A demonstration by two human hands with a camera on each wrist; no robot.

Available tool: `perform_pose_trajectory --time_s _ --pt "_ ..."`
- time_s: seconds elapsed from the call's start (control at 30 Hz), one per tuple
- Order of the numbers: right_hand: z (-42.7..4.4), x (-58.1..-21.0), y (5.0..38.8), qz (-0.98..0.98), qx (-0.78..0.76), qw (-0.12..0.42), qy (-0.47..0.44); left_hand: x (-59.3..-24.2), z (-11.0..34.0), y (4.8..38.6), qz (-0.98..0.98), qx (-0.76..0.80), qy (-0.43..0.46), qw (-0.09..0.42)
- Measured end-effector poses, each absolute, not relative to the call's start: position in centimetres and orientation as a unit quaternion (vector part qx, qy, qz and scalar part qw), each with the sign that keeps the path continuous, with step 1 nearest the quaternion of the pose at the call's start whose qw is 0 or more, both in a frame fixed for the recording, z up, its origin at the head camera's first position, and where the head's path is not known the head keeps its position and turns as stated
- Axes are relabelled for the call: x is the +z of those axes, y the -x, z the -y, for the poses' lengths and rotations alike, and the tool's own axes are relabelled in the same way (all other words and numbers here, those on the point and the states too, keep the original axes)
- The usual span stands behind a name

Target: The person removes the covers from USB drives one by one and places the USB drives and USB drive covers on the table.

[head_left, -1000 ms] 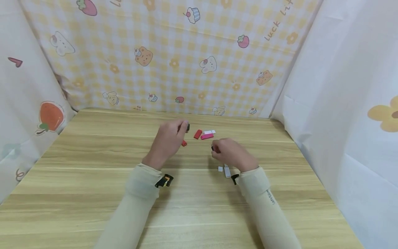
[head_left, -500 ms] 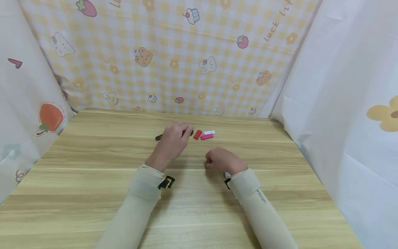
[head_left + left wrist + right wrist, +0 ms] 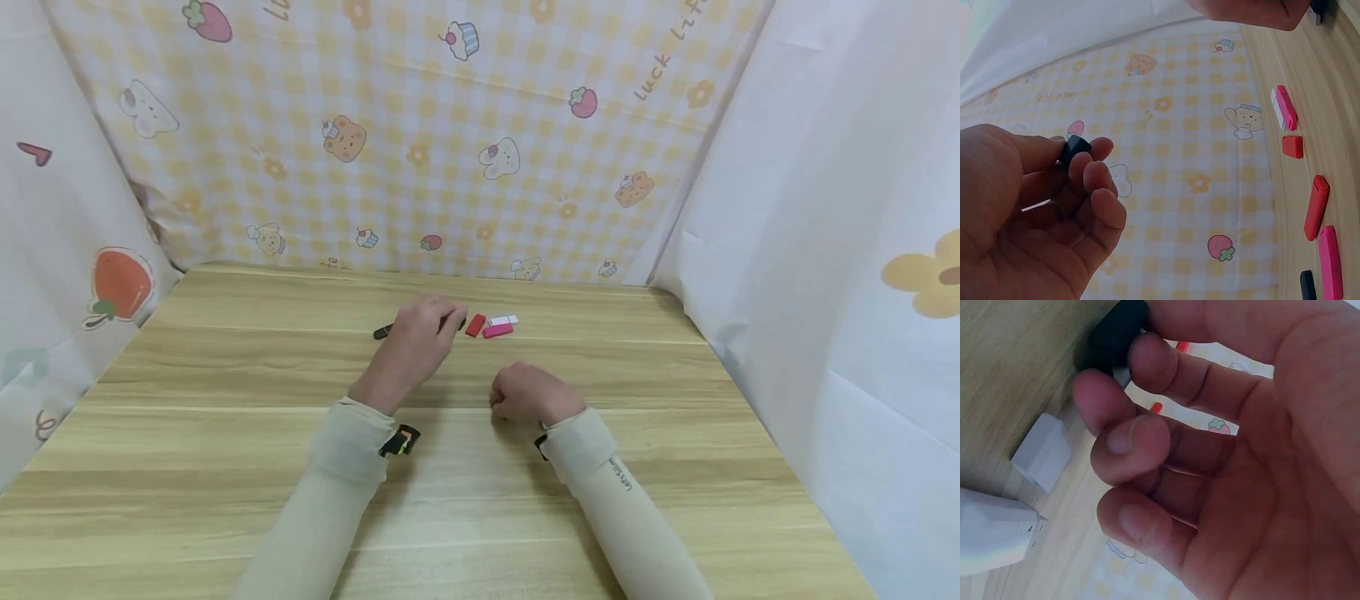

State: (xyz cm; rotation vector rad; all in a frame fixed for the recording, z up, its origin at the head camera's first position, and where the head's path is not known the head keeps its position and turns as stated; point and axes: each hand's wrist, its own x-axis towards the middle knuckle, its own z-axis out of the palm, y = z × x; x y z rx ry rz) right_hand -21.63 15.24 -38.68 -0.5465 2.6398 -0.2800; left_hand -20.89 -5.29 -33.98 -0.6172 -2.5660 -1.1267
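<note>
- Hands are working apart above the tabletop (image 3: 225, 375), each pinching one piece; whether either is touching the wood, I am not managing to tell.
- Left hand (image 3: 412, 340) is holding a small black cap (image 3: 1075, 151) between thumb and fingertips, its remaining fingers curling loosely.
- Right hand (image 3: 534, 394), nearer the person, is pinching a black stick (image 3: 1116, 334), with its metal end (image 3: 1122, 372) showing bare beside the fingertips.
- Grip, in my judgement, is needing to stay light on the cap: a piece this small is probably risking a slip under hard squeezing.
- Stick is best being held by its body, fingers staying off the metal end; any setting down is calling for laying it flat.
- White cap (image 3: 1043, 451) and white stick (image 3: 994, 534) are lying near the right hand; lifting rather than sweeping is the safer movement.
- Short red piece (image 3: 1293, 147) and red stick (image 3: 1317, 207) are lying on the tabletop's far side; a careless left wrist is likely to be nudging them, so a slow, vertical approach is advisable.
</note>
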Motion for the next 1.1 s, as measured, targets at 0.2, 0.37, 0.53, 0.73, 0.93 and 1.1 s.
perform_pose_trajectory --time_s 0.2,0.37,0.53,0.73,0.93,1.1 --pt "-15.3 -38.7 21.7 -0.95 -0.099 0.216 0.202 -34.0 5.2 21.0 0.887 -0.392 0.208 0.125" --pt "-15.3 -38.5 21.6 -0.95 -0.101 0.219 0.201 -34.0 5.3 20.9 0.885 -0.402 0.207 0.114" --pt "-15.4 -38.5 21.7 -0.95 -0.096 0.218 0.203 -34.1 5.4 20.9 0.884 -0.413 0.205 0.083" --pt "-16.1 -37.8 21.9 -0.954 -0.093 0.214 0.19 -34.2 5.2 21.2 0.893 -0.407 0.191 0.012" --pt "-17.6 -36.8 22.2 -0.955 -0.13 0.201 0.175 -34.9 4.6 21.3 0.906 -0.374 0.195 -0.031" --pt "-18.7 -36.0 22.4 -0.957 -0.146 0.182 0.173 -35.9 3.5 21.5 0.907 -0.365 0.201 -0.064"
